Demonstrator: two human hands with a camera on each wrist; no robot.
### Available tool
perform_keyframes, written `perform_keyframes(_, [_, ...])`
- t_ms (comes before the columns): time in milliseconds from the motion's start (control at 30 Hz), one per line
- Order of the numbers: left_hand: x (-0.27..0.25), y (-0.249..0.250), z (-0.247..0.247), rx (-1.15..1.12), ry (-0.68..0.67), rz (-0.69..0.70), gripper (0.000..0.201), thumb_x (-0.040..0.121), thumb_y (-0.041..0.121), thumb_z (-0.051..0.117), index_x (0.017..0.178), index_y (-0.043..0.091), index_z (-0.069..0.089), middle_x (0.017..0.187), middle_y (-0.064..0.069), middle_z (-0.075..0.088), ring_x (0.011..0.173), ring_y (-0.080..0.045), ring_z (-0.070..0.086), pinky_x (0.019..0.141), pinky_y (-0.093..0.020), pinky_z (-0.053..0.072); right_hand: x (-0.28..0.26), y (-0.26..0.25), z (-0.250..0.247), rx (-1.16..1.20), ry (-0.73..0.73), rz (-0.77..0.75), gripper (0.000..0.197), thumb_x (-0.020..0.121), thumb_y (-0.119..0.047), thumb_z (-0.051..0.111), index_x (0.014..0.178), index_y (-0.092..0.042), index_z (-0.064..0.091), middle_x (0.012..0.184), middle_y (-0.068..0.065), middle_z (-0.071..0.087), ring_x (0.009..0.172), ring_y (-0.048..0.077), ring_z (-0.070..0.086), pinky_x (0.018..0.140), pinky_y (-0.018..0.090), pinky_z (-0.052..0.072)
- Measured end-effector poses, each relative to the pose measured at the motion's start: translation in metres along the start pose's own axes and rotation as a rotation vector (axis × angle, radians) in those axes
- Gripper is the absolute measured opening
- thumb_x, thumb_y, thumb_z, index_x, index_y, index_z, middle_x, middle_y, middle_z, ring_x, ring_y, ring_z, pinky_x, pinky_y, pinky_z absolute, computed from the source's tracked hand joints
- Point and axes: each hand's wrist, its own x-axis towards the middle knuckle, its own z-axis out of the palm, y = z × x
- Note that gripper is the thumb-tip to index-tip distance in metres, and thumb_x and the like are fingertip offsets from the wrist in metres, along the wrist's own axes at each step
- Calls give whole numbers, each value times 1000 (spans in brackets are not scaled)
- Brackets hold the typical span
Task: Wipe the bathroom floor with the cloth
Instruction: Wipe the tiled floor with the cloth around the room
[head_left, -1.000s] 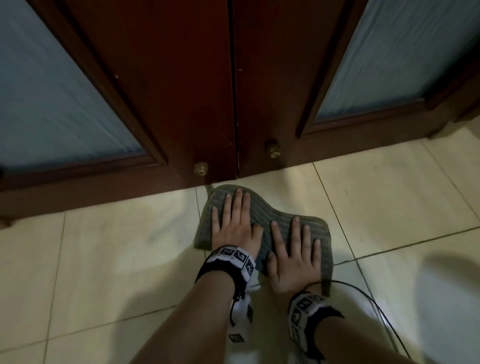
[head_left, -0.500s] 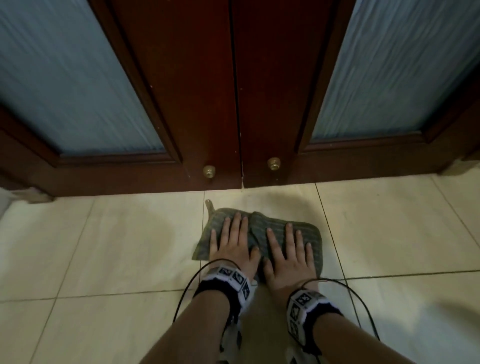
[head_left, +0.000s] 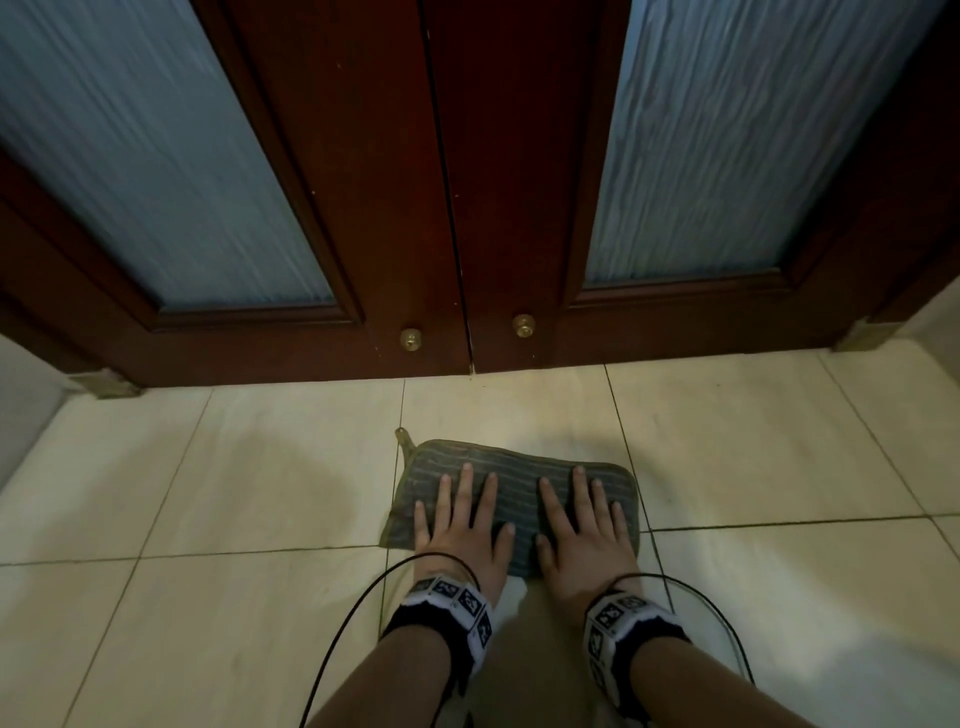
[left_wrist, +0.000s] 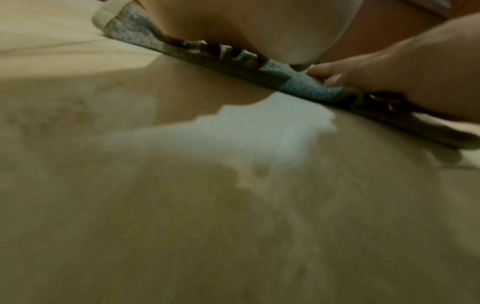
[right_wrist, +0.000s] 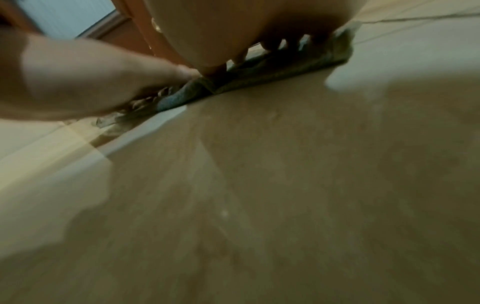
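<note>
2 hands (head_left: 462, 525) press cloth (head_left: 511, 493) flat (no legible writing).

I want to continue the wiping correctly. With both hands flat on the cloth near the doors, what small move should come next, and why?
Probably slide the cloth sideways to the left. Both the left hand and the right hand press it flat, and the tile there looks patchy, perhaps not wiped yet.

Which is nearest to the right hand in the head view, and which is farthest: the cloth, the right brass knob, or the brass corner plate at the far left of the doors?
1. cloth: under the right hand.
2. right brass knob: straight ahead, low on the right door.
3. brass corner plate: far left.
</note>
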Motion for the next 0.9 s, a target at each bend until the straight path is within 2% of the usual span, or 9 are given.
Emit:
perform_keyframes(33, [1, 1, -2, -9, -7, -2, 64, 99, 57, 8, 153, 35, -18, 159, 7, -29, 148, -21, -21, 119, -52, -9, 0, -2, 1, 7, 6, 8, 82, 65, -55, -16, 142, -32, -32, 147, 5, -41, 148, 28, -21, 116, 42, -16])
perform_keyframes(100, [0, -1, -7, -18, -17, 5, 63, 102, 53, 15, 154, 35, -17, 159, 9, -28, 148, -20, -22, 119, -52, -9, -1, -7, 1, 20, 17, 27, 82, 69, -54, -12, 147, -32, -27, 150, 6, -39, 147, 29, -22, 117, 44, -16])
perform_keyframes(267, [0, -5, -9, 0, -24, 22, 63, 102, 51, 18, 154, 36, -14, 160, 8, -26, 149, -19, -18, 120, -51, -6, -4, -11, -10, 23, 22, 39, 72, 97, -47, 25, 155, -30, -13, 158, 11, -29, 148, 31, -21, 118, 47, -13])
perform_keyframes(333, [1, -4, -12, -11, -27, 18, 62, 103, 50, 19, 155, 36, -11, 162, 8, -23, 150, -19, -16, 120, -51, -3, -5, -12, -7, 19, 62, 44, 72, 97, -45, 32, 156, -26, -6, 160, 15, -24, 148, 33, -18, 118, 49, -13])
perform_keyframes(433, [2, -4, -15, -28, -29, 20, 60, 103, 49, 20, 155, 36, -7, 162, 8, -20, 150, -19, -14, 120, -52, -2, -10, -19, -3, 17, 187, 77, 72, 94, -43, 39, 156, -16, 14, 161, 23, -4, 149, 39, -3, 116, 53, -10])
perform_keyframes(567, [-1, -8, -10, 5, 3, -6, 60, 102, 51, 18, 154, 42, -10, 162, 7, -22, 150, -21, -15, 120, -54, -4, -13, -28, -2, 71, 90, 181, 73, 100, -39, 31, 156, -11, -6, 159, 25, -15, 148, 40, -10, 119, 48, -7])
perform_keyframes(667, [-3, -7, -5, -17, -17, -44, 60, 101, 53, 16, 151, 45, -18, 160, 6, -27, 149, -24, -20, 119, -54, -6, -10, -30, -3, 137, 63, 231, 78, 100, -39, 31, 153, -8, -16, 158, 24, -21, 148, 39, -15, 119, 46, -8])
perform_keyframes(767, [4, -2, -5, -42, -39, -61, 61, 101, 56, 15, 149, 46, -21, 158, 5, -31, 148, -25, -24, 118, -54, -10, 0, -24, -7, 188, 58, 264, 78, 100, -43, 29, 153, -7, -17, 159, 21, -22, 148, 35, -16, 119, 43, -8])
perform_keyframes(900, [23, 14, -6, -16, -35, -17, 63, 101, 56, 16, 149, 44, -23, 157, 4, -34, 146, -27, -27, 116, -54, -15, 24, 3, -18, 221, 102, 292, 73, 102, -45, 22, 153, -9, -17, 161, 14, -21, 149, 28, -14, 120, 40, -7])
